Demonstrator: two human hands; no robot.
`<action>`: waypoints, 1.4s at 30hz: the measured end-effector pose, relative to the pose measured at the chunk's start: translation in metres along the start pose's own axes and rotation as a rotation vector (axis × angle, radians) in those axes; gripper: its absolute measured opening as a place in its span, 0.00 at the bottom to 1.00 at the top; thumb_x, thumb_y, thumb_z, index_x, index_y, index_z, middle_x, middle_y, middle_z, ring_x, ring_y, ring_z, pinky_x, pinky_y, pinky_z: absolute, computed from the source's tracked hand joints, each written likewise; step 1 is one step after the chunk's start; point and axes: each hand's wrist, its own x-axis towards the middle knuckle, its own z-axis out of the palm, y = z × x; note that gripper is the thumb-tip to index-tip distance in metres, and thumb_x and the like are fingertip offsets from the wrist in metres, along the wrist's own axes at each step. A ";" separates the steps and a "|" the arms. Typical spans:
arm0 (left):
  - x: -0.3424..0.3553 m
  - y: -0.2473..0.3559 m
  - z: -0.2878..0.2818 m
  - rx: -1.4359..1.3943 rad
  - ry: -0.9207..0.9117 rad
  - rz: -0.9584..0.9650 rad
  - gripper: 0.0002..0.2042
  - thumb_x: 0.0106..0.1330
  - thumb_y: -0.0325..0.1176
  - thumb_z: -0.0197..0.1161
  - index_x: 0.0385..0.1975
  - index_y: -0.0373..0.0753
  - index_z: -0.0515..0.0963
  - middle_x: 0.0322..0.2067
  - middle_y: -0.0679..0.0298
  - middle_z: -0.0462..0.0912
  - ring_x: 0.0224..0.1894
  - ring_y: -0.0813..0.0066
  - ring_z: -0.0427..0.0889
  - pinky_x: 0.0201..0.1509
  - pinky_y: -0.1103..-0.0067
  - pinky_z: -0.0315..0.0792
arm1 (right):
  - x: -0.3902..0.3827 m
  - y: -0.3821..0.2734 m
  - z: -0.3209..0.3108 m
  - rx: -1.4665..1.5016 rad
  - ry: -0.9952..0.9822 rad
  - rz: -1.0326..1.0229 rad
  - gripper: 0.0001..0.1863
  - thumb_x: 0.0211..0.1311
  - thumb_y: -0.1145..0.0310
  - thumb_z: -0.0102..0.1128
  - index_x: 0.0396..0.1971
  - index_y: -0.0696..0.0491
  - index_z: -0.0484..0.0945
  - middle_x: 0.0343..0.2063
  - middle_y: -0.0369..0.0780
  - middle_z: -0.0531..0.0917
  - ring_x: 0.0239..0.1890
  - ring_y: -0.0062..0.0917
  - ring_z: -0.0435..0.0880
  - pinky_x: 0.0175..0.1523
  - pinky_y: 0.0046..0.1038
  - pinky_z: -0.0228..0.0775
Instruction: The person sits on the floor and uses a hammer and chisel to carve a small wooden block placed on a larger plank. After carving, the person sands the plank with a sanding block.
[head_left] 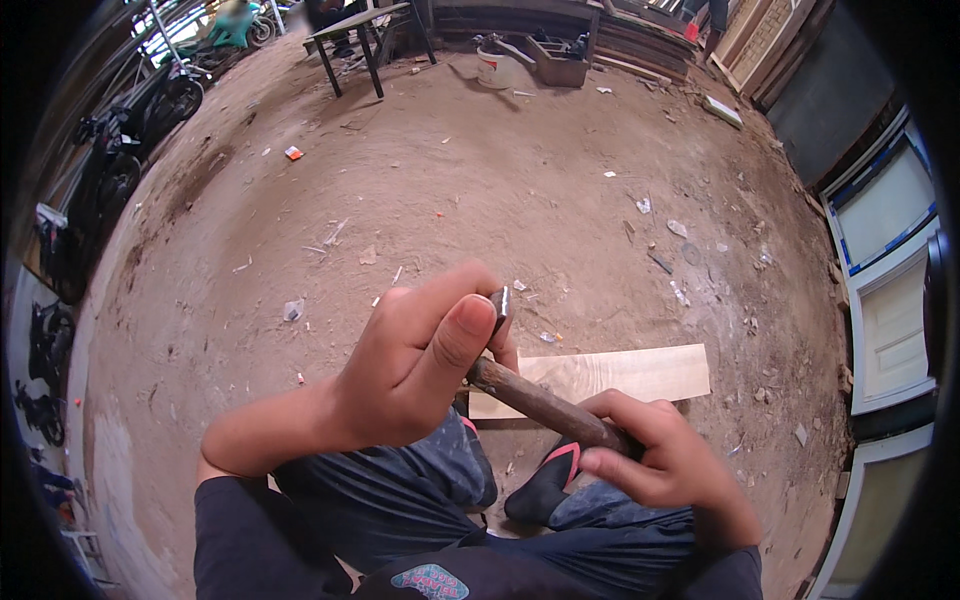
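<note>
A hammer [545, 400] with a worn brown wooden handle is held across my lap. My left hand [420, 350] wraps round its head end, thumb on top; only a narrow, shiny metal edge shows past the fingers, and the rest of the head is hidden. My right hand [665, 450] is closed round the lower end of the handle. Beneath the hammer, on the dirt ground by my feet, lies a flat pale wooden board [640, 372]. Neither hand touches the board.
Scraps of litter and chips dot the dirt ground [400, 200]. A bench [365, 25], a white bucket [493, 70] and a wooden box [558, 65] stand at the far side. Motorbikes [125, 150] line the left; framed panels [890, 330] lean along the right.
</note>
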 end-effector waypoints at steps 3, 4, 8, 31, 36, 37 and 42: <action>-0.001 -0.006 0.001 -0.137 -0.032 -0.061 0.32 0.79 0.62 0.37 0.36 0.35 0.71 0.30 0.51 0.87 0.16 0.84 0.75 0.18 0.87 0.66 | -0.011 0.010 -0.009 0.223 -0.069 -0.041 0.28 0.69 0.70 0.64 0.66 0.57 0.70 0.40 0.48 0.86 0.40 0.32 0.88 0.48 0.31 0.76; -0.001 -0.007 0.001 -0.191 -0.059 -0.090 0.32 0.79 0.62 0.38 0.36 0.34 0.72 0.31 0.50 0.87 0.18 0.82 0.78 0.19 0.86 0.69 | -0.017 0.013 -0.014 0.324 -0.091 -0.060 0.31 0.69 0.71 0.64 0.70 0.57 0.67 0.44 0.48 0.86 0.45 0.29 0.88 0.52 0.30 0.76; -0.005 -0.017 -0.004 -0.094 -0.371 -0.065 0.38 0.79 0.60 0.38 0.41 0.27 0.83 0.42 0.44 0.88 0.40 0.61 0.91 0.43 0.72 0.84 | -0.044 0.024 -0.007 0.176 -0.088 -0.088 0.31 0.69 0.73 0.64 0.71 0.59 0.68 0.53 0.47 0.84 0.53 0.31 0.86 0.60 0.30 0.74; -0.164 -0.035 0.107 -0.551 -0.328 -0.010 0.36 0.81 0.57 0.31 0.51 0.35 0.86 0.64 0.36 0.73 0.61 0.42 0.77 0.62 0.52 0.71 | -0.116 0.041 0.069 0.470 -0.362 0.102 0.24 0.64 0.72 0.65 0.61 0.54 0.80 0.39 0.51 0.88 0.38 0.45 0.88 0.46 0.41 0.79; -0.170 -0.040 0.109 -0.523 -0.370 -0.047 0.41 0.81 0.58 0.22 0.55 0.35 0.84 0.66 0.37 0.72 0.68 0.46 0.73 0.71 0.57 0.63 | -0.114 0.035 0.068 0.452 -0.332 0.114 0.23 0.64 0.72 0.65 0.60 0.54 0.82 0.38 0.51 0.88 0.37 0.45 0.88 0.46 0.40 0.79; -0.165 -0.038 0.107 -0.529 -0.376 -0.051 0.42 0.80 0.60 0.20 0.55 0.36 0.84 0.66 0.37 0.72 0.67 0.45 0.74 0.70 0.56 0.64 | -0.113 0.034 0.067 0.443 -0.338 0.136 0.23 0.63 0.72 0.65 0.59 0.55 0.82 0.38 0.51 0.88 0.37 0.45 0.88 0.45 0.40 0.79; -0.174 -0.040 0.111 -0.545 -0.353 -0.055 0.42 0.81 0.59 0.19 0.56 0.36 0.84 0.66 0.37 0.72 0.66 0.44 0.74 0.70 0.57 0.64 | -0.113 0.033 0.076 0.464 -0.323 0.175 0.21 0.63 0.73 0.65 0.57 0.56 0.83 0.37 0.52 0.88 0.36 0.45 0.88 0.43 0.40 0.79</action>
